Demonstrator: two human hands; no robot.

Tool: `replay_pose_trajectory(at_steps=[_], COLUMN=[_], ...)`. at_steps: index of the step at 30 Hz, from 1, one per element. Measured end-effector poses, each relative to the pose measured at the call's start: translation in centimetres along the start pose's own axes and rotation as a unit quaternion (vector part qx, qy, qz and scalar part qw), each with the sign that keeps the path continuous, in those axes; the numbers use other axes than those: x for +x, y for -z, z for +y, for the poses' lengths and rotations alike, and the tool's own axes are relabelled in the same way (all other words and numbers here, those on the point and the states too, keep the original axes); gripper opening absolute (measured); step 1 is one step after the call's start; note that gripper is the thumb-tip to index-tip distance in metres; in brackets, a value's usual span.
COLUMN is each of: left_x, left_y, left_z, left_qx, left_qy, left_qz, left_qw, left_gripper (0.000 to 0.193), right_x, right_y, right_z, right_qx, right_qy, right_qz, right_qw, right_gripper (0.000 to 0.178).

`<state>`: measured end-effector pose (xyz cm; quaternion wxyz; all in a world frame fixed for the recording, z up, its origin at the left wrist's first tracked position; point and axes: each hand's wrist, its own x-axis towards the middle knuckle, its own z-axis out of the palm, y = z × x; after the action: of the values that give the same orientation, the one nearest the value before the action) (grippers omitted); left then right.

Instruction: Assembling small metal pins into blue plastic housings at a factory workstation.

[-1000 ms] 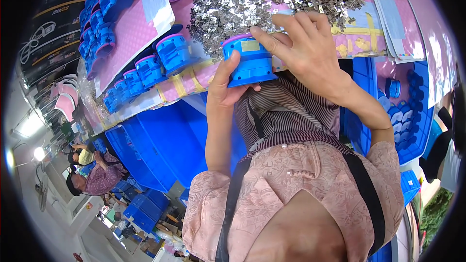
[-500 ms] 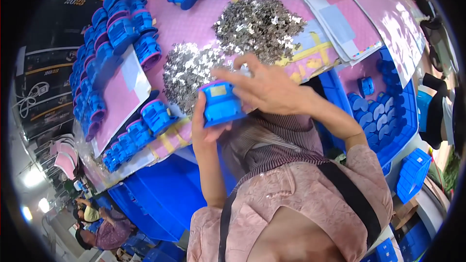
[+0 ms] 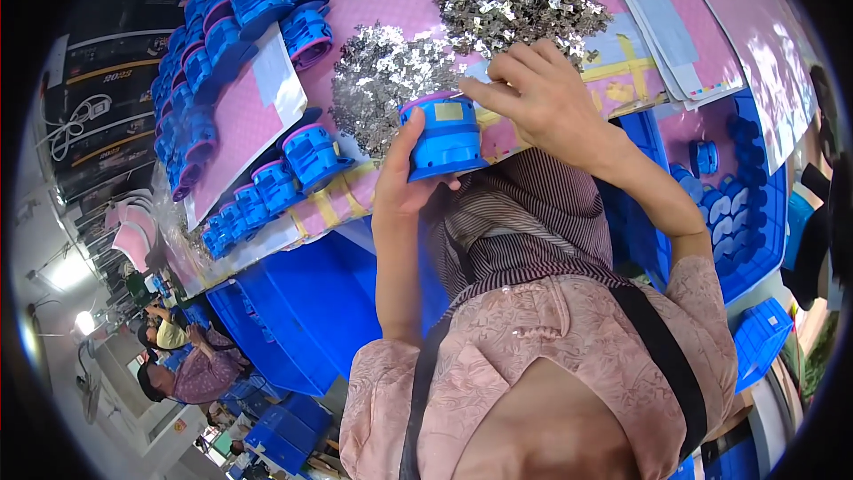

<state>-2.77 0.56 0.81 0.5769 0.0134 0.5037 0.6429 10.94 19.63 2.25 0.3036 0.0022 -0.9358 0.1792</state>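
Note:
My left hand [image 3: 402,180] is wrapped round a blue plastic housing [image 3: 447,138], thumb along its side and fingertips under its flared base. The housing has a pink rim on top and a small pale patch on its side. My right hand [image 3: 555,107] is just right of it, fingers bent and bunched at the lower edge of a heap of small metal clips [image 3: 524,4]. Its thumb points left toward the housing's rim. What its fingertips hold, if anything, is hidden. A second, brighter heap of metal clips [image 3: 378,71] lies behind the housing.
Rows of similar blue housings [image 3: 258,0] stand at the left, with more along the table's front edge [image 3: 306,156]. Paper sheets [image 3: 666,27] lie at the right. Beside the table is a blue crate [image 3: 751,258] of blue parts. Other people [image 3: 209,364] sit at the far lower left.
My right hand has moved off the housing's top toward the right heap, and its fingers have bent in. My left hand still holds the housing. The whole view has shifted.

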Motion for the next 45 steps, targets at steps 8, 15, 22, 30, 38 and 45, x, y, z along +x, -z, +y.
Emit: replay_pose_trajectory(at_steps=[8, 15, 22, 30, 38, 45], left_x=[1.4, 1.9, 2.1, 2.4, 1.6, -1.5], left_y=[-2.5, -3.4, -1.6, -2.4, 1.4, 1.9], left_z=[-0.7, -2.2, -3.0, -2.3, -3.3, -4.8], left_qx=[-0.171, -0.26, -0.264, -0.238, -0.283, -0.267], left_qy=[-0.002, 0.042, 0.04, -0.007, 0.033, -0.031], left_qz=[-0.066, -0.088, -0.177, -0.121, -0.276, -0.17], left_qw=[0.983, 0.961, 0.947, 0.964, 0.918, 0.948], left_gripper=[0.065, 0.074, 0.078, 0.074, 0.079, 0.098], right_x=[-0.8, 0.6, 3.8, -0.4, -2.6, -1.6], right_y=[-0.3, 0.2, 7.0, 1.0, -3.2, -2.3], right_z=[0.0, 4.3, 19.2, 3.8, -0.8, -2.2], right_qx=[0.3, 0.372, -0.147, 0.236, 0.395, 0.373], right_qy=[-0.093, -0.47, -0.39, -0.083, -0.184, -0.133], right_qz=[0.035, 0.147, 0.299, -0.117, -0.063, -0.082], right_qw=[0.949, 0.787, 0.859, 0.961, 0.898, 0.915], right_gripper=[0.046, 0.025, 0.044, 0.091, 0.089, 0.08])
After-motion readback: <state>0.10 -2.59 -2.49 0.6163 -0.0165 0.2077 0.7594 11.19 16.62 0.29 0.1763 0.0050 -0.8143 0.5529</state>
